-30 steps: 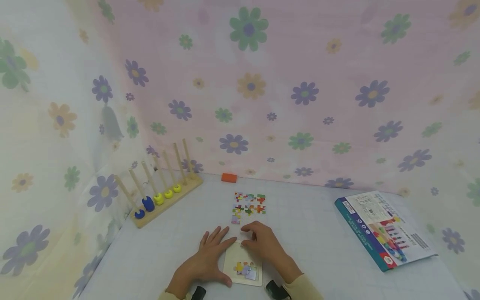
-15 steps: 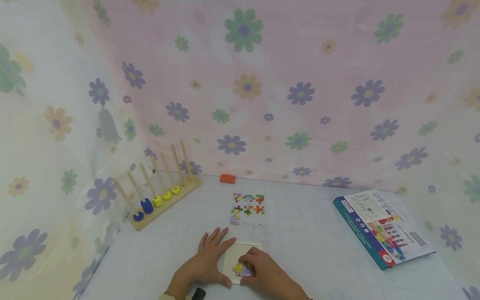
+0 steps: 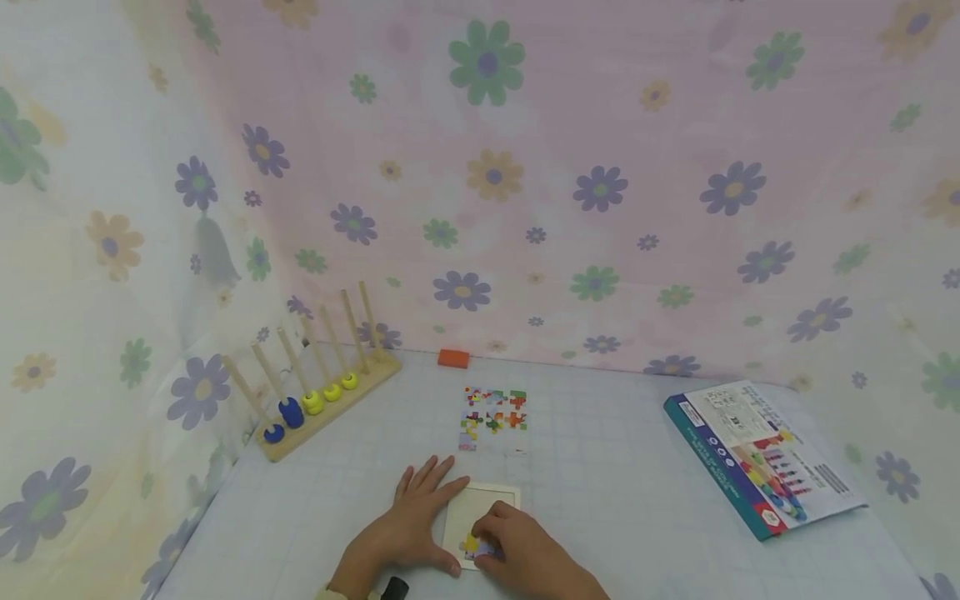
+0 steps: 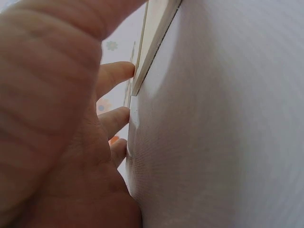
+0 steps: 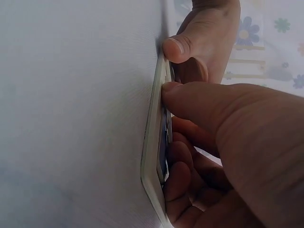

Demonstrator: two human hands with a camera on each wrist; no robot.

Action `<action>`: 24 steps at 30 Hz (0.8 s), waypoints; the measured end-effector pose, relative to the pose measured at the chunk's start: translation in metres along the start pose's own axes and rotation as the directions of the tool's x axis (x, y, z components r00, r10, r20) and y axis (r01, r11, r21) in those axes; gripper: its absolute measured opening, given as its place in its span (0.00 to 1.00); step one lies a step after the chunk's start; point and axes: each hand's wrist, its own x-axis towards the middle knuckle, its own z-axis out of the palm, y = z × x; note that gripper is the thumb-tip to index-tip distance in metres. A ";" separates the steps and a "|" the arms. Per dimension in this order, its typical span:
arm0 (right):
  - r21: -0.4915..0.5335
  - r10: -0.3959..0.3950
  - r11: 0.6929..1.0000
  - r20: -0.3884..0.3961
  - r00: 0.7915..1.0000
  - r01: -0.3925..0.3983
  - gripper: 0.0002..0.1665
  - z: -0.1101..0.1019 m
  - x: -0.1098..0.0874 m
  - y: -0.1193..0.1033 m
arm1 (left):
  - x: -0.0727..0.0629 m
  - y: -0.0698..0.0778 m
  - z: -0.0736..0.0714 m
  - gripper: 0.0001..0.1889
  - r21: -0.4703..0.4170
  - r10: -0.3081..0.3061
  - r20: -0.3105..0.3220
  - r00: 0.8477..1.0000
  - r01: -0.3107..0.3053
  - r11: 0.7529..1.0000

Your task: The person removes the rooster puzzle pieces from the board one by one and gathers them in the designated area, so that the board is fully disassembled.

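Note:
A pale wooden puzzle tray (image 3: 474, 502) lies at the near middle of the table in the head view. My left hand (image 3: 420, 518) is spread along its left side, thumb at the near left corner and index fingertip at the far left one. In the left wrist view, the fingers (image 4: 116, 76) reach out straight beside the tray's edge. Over the near right part, my right hand (image 3: 517, 546) curls its fingers and thumb down on a jigsaw piece, mostly hidden by the hand. A yellow jigsaw piece (image 3: 471, 546) shows just left of those fingers, inside the tray.
Several loose jigsaw pieces (image 3: 492, 421) lie in rows beyond the tray. A wooden peg stand (image 3: 330, 408) with blue and yellow beads is at the left. An orange block (image 3: 453, 358) sits near the back wall, and a printed box (image 3: 765, 458) lies at the right.
My right hand has come from the tray's far edge to its near right part, covering pieces there, then shifted slightly nearer and left. The left hand stays in place.

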 end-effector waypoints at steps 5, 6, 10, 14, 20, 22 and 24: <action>-0.017 0.010 1.000 0.015 1.000 -0.010 0.15 -0.002 0.000 -0.003 | -0.002 0.001 0.001 0.61 0.017 -0.009 -0.013 1.000 0.009 1.000; -0.017 0.016 1.000 0.019 1.000 -0.015 0.15 -0.002 0.000 -0.003 | -0.002 0.001 0.002 0.61 0.018 -0.007 -0.016 1.000 0.007 1.000; -0.009 0.022 1.000 0.025 0.999 -0.022 0.17 -0.002 -0.001 -0.002 | -0.003 0.001 0.002 0.61 0.018 0.010 -0.026 1.000 -0.010 1.000; 0.008 0.003 1.000 0.019 1.000 -0.003 0.16 -0.002 -0.001 -0.001 | -0.003 0.002 0.001 0.61 0.016 0.002 -0.022 1.000 -0.002 1.000; 0.017 -0.039 0.999 0.011 0.999 0.038 0.16 -0.003 -0.001 0.001 | -0.003 0.003 0.000 0.61 0.019 -0.009 -0.014 1.000 0.009 1.000; 0.006 -0.054 0.998 -0.001 0.999 0.054 0.16 -0.004 -0.001 0.003 | -0.002 0.002 0.000 0.61 0.020 -0.006 -0.014 1.000 0.007 1.000; -0.011 -0.071 0.997 -0.017 0.997 0.071 0.16 -0.006 0.000 0.005 | -0.002 0.002 0.000 0.61 0.026 -0.007 -0.012 1.000 0.007 1.000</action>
